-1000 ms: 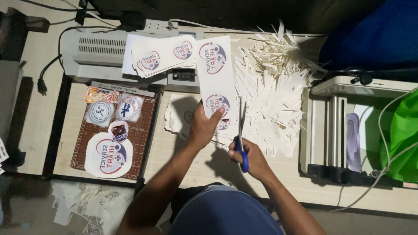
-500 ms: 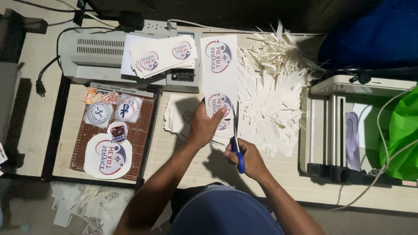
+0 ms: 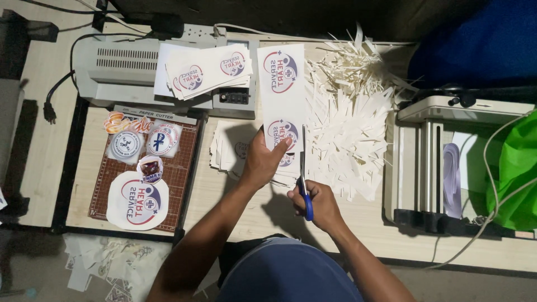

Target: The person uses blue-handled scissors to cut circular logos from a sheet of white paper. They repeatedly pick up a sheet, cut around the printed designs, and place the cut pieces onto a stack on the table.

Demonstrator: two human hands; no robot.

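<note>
Snipping scissors (image 3: 302, 168) along printed strip (image 3: 283, 95), both hands busy

You have one view only, worn on your head and looking almost straight down at the table (image 3: 347, 223) from moderate height. Your forearms enter from the bottom edge, the far side of the table lies along the top, and your lap fills the lower middle.
</note>
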